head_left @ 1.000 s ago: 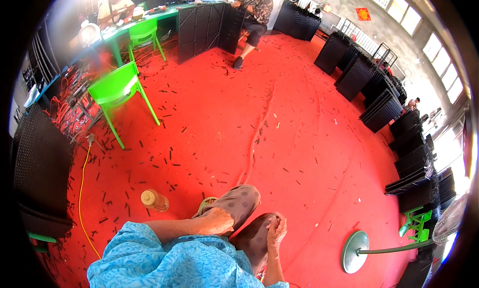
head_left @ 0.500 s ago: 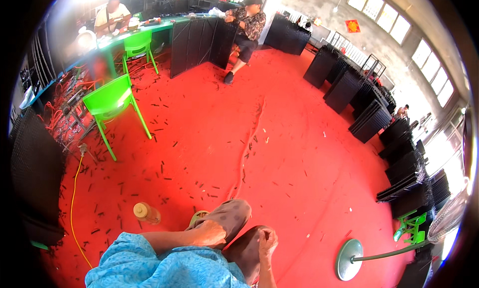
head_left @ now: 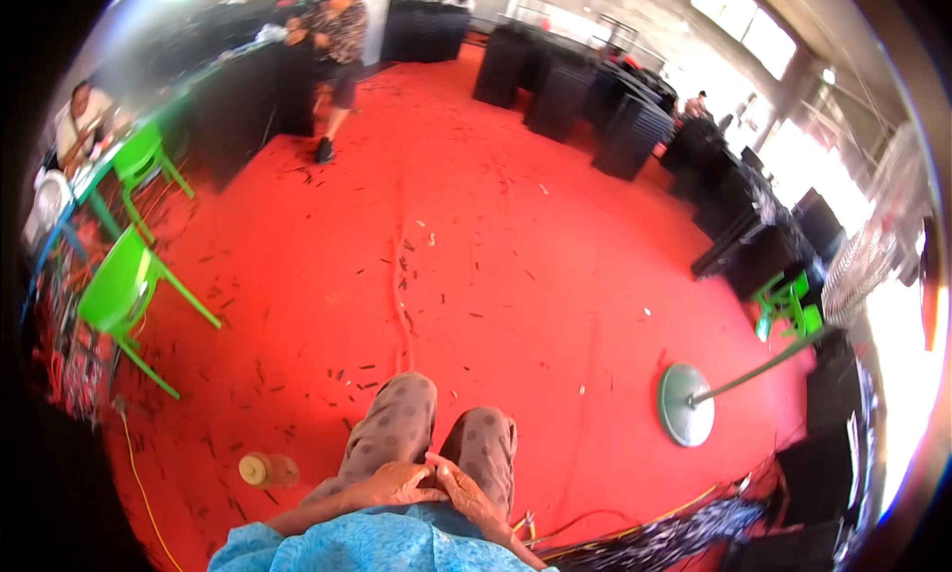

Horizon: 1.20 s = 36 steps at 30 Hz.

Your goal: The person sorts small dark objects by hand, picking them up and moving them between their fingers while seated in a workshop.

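My left hand and my right hand meet in my lap, over the tops of my thighs. The left hand's fingers are curled and pressed together, pointing toward the right hand. My right hand slants in from the right, its fingers closed against the left hand's fingertips. Whether something small lies between them is hidden. Beneath the hands are brown dotted trousers, and a blue patterned top covers the wrists' near side. To the left of my legs, a bottle with a tan cap stands on the red floor.
Small dark strips litter the floor. Two green chairs, one nearer, stand left beside a workbench. A person in a cap is at the far left. Stacked black panels line the right. A fan's round base stands right, near dark bundled strands.
My view has swung to the right, so the chairs and people sit further left. My right hand has left the right knee and joined the left hand in my lap.
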Motion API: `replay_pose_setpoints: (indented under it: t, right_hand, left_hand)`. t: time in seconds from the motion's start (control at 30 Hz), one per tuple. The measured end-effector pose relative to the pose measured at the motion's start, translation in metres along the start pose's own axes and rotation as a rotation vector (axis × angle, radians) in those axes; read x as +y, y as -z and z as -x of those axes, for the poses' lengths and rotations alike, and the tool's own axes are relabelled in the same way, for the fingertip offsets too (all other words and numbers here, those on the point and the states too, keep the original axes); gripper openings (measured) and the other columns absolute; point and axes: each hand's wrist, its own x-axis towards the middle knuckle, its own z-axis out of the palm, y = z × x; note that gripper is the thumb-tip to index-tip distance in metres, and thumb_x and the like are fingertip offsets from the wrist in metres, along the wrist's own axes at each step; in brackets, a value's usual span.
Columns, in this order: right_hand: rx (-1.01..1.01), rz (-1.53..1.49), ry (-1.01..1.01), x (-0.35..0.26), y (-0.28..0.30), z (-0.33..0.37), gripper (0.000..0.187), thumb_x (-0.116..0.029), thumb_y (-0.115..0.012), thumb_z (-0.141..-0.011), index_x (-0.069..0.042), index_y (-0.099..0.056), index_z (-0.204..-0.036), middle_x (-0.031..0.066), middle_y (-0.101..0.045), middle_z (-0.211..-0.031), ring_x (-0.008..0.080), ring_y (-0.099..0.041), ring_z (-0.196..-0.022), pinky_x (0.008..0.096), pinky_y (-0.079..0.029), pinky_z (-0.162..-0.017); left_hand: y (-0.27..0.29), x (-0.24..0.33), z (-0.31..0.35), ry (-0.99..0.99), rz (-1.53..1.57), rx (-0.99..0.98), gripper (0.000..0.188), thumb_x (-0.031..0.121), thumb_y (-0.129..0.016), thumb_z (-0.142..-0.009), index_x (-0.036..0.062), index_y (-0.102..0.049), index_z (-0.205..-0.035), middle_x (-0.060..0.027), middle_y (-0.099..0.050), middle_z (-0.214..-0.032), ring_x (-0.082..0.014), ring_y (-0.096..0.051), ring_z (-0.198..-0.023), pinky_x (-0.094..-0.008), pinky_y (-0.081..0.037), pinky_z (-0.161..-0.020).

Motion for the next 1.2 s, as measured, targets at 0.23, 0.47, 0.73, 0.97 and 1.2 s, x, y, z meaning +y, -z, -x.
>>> replay_pose_setpoints:
  t: [0.23,0.47,0.73,0.97,1.2]
  right_hand:
    - [-0.304,-0.156,-0.194,0.026,0.014,0.0,0.053,-0.048,-0.029,-0.091,-0.01,-0.04,-0.126,0.0062,-0.052,-0.094,0.0089,-0.046,-0.07,0.0178,-0.039,-0.062]
    - [-0.262,-0.185,-0.04,0.013,0.003,0.02,0.045,-0.046,-0.04,-0.089,-0.011,-0.044,-0.116,-0.0024,-0.043,-0.071,0.0049,-0.033,-0.053,0.0161,-0.028,-0.048]
    - [-0.081,-0.196,0.024,0.033,-0.001,0.012,0.016,-0.021,-0.051,-0.089,-0.006,-0.053,-0.091,-0.0017,-0.051,-0.075,0.0044,-0.041,-0.059,0.0175,-0.034,-0.055]
    - [-0.259,-0.617,0.326,-0.004,0.002,0.029,0.014,-0.017,-0.047,-0.09,-0.005,-0.053,-0.087,0.001,-0.052,-0.076,0.0059,-0.043,-0.061,0.0199,-0.037,-0.055]
    - [0.024,-0.635,0.116,0.011,0.001,0.022,0.018,-0.025,-0.052,-0.088,-0.008,-0.052,-0.081,-0.0025,-0.048,-0.069,0.0038,-0.042,-0.059,0.0173,-0.033,-0.053]
  left_hand:
    - [-0.002,0.004,0.004,0.006,0.06,-0.035,0.035,0.035,-0.052,-0.084,0.0041,-0.055,-0.1,-0.0172,-0.059,-0.09,-0.0325,-0.056,-0.086,-0.0384,-0.043,-0.073]
    - [0.004,0.005,0.008,-0.002,0.038,-0.007,0.025,0.028,-0.052,-0.085,0.0045,-0.057,-0.089,-0.0122,-0.06,-0.074,-0.0227,-0.059,-0.071,-0.0313,-0.044,-0.064]
    - [0.004,-0.029,0.006,0.275,0.472,-0.122,0.026,0.031,-0.05,-0.087,0.0064,-0.055,-0.079,-0.002,-0.054,-0.065,-0.0087,-0.052,-0.06,-0.025,-0.041,-0.052]
    - [-0.008,-0.02,0.004,0.301,0.966,-0.145,0.019,0.023,-0.054,-0.086,0.0045,-0.053,-0.084,-0.0012,-0.054,-0.069,-0.0087,-0.05,-0.061,-0.0223,-0.042,-0.059]
    - [-0.009,0.012,0.004,0.092,1.056,0.045,0.022,0.019,-0.057,-0.084,0.0049,-0.051,-0.101,-0.0027,-0.055,-0.083,-0.0086,-0.05,-0.07,-0.0213,-0.042,-0.063]
